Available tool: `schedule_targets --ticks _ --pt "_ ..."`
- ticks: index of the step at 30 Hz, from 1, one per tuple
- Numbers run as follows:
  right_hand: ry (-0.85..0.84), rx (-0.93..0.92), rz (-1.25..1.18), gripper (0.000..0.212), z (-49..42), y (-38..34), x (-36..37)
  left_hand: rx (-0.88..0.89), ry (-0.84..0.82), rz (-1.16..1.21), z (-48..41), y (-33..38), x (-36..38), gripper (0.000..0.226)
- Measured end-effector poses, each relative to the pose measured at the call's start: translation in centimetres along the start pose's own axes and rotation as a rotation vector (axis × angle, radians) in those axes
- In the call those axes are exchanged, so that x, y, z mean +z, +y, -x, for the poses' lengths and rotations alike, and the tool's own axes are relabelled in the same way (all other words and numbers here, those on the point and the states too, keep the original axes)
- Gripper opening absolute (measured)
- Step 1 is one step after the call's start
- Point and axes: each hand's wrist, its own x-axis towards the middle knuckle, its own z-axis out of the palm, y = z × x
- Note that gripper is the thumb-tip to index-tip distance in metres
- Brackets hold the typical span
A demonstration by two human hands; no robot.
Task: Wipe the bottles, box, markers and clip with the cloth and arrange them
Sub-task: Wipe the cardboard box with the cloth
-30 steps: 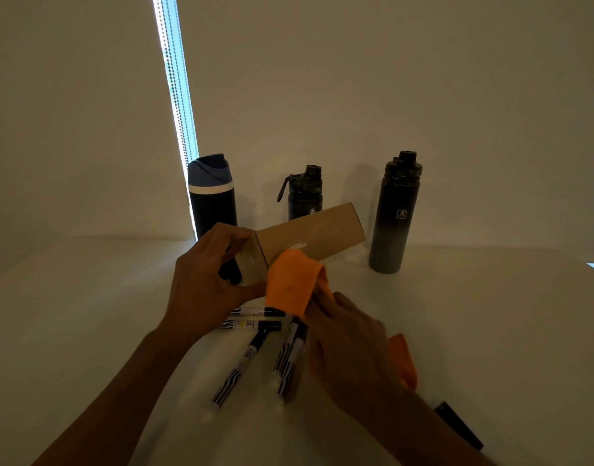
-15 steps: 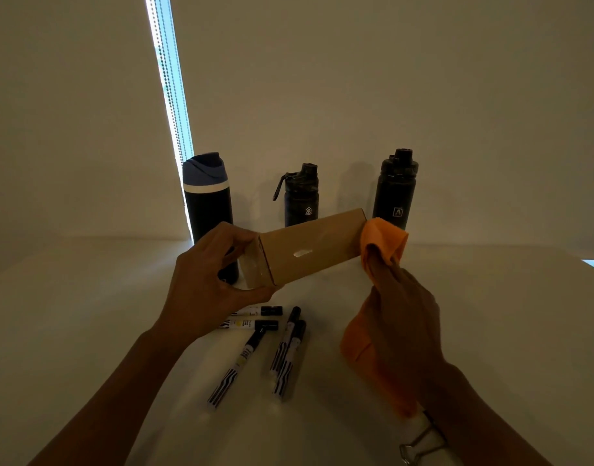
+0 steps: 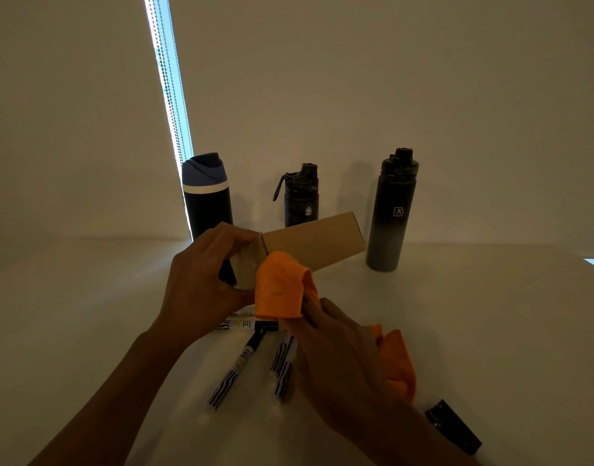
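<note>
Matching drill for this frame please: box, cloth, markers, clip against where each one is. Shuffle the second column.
Things
1. box
2. cloth
3. markers
4. clip

Places
A. on the table at lower right, beside the right forearm
B. gripped at its near end by the left hand
C. lying on the table below both hands
D. held by the right hand, pressed against the box

Pairs: 1-B, 2-D, 3-C, 4-A
</note>
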Motion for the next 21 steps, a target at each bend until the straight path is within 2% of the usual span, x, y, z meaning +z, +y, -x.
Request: schedule_targets --ticks 4,6,10,12,15,21 --pt "0.012 0.077 -0.009 0.082 0.2 0.7 -0.7 -0.023 0.014 0.045 0.0 0.7 -0.2 0.065" --pt "0.001 0.189 -0.013 0.074 0.4 2.2 -0.8 -0.032 0.024 0.058 0.0 0.8 -0.3 0.064" --pt "0.133 0.416 -0.004 0.069 0.9 7.4 -0.5 -0.017 0.037 0.088 0.0 0.7 0.0 0.063" --pt "0.158 0.465 0.030 0.063 1.0 8.9 -0.6 -0.006 0.036 0.084 0.1 0.6 0.4 0.061" --pt "0.196 0.416 0.022 0.061 1.1 8.2 -0.6 -0.004 0.049 0.071 0.4 0.1 1.1 0.056" --pt "0.074 0.205 -0.022 0.075 0.0 3.1 -0.7 0.051 0.015 0.006 0.4 0.6 0.9 0.061"
